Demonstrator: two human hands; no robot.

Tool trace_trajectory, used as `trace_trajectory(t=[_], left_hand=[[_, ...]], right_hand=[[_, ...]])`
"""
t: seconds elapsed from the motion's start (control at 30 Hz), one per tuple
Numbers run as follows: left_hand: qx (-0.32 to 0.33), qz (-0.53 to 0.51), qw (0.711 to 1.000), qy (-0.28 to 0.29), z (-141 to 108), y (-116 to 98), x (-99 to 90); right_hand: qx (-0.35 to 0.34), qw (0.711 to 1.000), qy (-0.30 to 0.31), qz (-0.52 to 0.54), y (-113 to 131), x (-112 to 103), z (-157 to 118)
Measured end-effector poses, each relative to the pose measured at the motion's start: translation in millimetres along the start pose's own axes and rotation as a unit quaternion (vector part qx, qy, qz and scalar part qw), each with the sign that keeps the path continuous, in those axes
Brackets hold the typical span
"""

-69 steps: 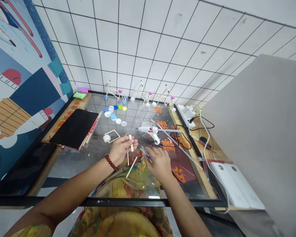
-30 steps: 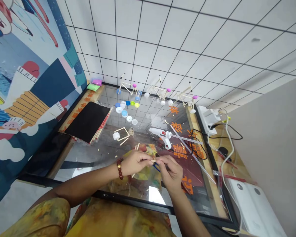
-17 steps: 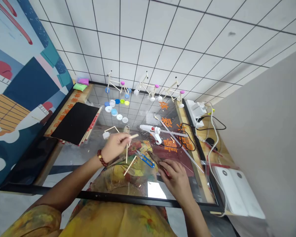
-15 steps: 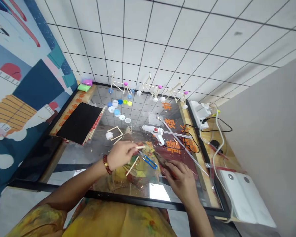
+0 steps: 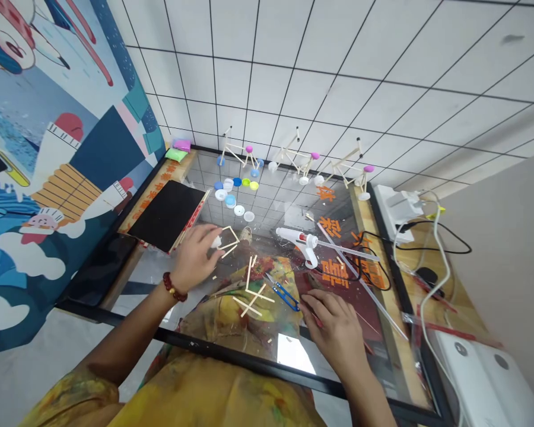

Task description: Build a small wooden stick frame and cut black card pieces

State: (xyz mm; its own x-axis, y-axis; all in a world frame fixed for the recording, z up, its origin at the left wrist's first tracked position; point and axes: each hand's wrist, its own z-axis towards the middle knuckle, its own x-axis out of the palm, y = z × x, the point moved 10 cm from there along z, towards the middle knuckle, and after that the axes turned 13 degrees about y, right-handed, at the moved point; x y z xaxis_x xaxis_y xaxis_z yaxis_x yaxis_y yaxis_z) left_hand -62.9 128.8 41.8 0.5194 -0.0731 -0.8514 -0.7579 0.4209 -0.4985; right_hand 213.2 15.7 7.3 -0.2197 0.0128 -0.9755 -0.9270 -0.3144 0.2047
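My left hand (image 5: 196, 258) is at the left of the glass tabletop, thumb and fingers apart around a small white cap (image 5: 216, 242). Joined to or touching that cap is a frame of thin wooden sticks (image 5: 231, 240). My right hand (image 5: 336, 323) rests low on the right with bent fingers. A bit of red shows under it, but the thing itself is hidden. Just left of its fingertips lie blue-handled thread snips (image 5: 286, 296), blades pointing away. Loose wooden sticks (image 5: 251, 301) lie crossed and angled between my hands.
A white glue gun (image 5: 300, 238) with a long glue stick lies right of centre. Coloured bottle caps (image 5: 239, 210) are scattered farther back. Three stick models (image 5: 289, 155) stand along the far edge. Black sheets (image 5: 169, 213) lie left; cables and a power strip (image 5: 394, 210) are right.
My left hand has let go of a wooden stick and moved left to the white cap. More sticks show on the glass. My right hand stays near the snips; the view has shifted.
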Motion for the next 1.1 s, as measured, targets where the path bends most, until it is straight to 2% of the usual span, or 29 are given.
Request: trace_trajectory(t=[0.1, 0.17, 0.27, 0.4, 0.47, 0.53, 0.6, 0.67, 0.73, 0.83, 0.93, 1.1], left_hand=[[-0.030, -0.020, 0.997, 0.069, 15.4, 30.7, 10.9], [-0.037, -0.053, 0.994, 0.091, 19.0, 40.7, 17.1], [-0.017, -0.085, 0.995, 0.045, 16.8, 37.9, 9.9], [0.035, -0.120, 0.991, -0.046, 7.3, 14.4, -6.3], [0.063, -0.172, 0.981, -0.060, 5.8, 1.7, -5.1], [0.087, -0.236, 0.966, -0.066, 7.4, -9.4, 1.4], [0.095, -0.293, 0.949, -0.068, 11.4, -17.9, 11.7], [0.092, -0.339, 0.934, -0.064, 16.7, -24.4, 24.7], [0.092, -0.385, 0.917, -0.055, 21.4, -30.1, 36.9], [0.084, -0.431, 0.896, -0.060, 23.7, -31.9, 47.8], [0.077, -0.455, 0.884, -0.076, 20.8, -27.9, 51.2], [0.062, -0.439, 0.893, -0.083, 15.3, -21.5, 53.8]], right_hand=[[0.037, 0.999, 0.003, -0.007, -10.6, 3.5, 0.1], [0.066, 0.998, -0.015, 0.004, -22.9, 2.9, -6.8], [0.118, 0.992, -0.042, 0.002, -45.9, 0.8, -23.5], [0.143, 0.989, -0.039, -0.017, -59.0, -5.6, -37.5], [0.140, 0.986, -0.088, -0.018, -49.2, -23.0, -37.7], [0.097, 0.988, -0.118, 0.003, -24.5, -35.0, -27.0], [0.026, 0.999, -0.027, 0.008, 9.6, -20.2, -1.5], [0.005, 0.998, 0.058, -0.024, 31.3, -0.2, 19.9], [0.008, 0.993, 0.105, -0.047, 38.3, 16.0, 34.7], [0.046, 0.988, 0.132, -0.060, 28.6, 31.0, 43.8], [0.068, 0.992, 0.102, -0.035, 20.9, 29.9, 40.6], [0.061, 0.990, -0.017, 0.129, 37.3, 1.3, 29.6]])
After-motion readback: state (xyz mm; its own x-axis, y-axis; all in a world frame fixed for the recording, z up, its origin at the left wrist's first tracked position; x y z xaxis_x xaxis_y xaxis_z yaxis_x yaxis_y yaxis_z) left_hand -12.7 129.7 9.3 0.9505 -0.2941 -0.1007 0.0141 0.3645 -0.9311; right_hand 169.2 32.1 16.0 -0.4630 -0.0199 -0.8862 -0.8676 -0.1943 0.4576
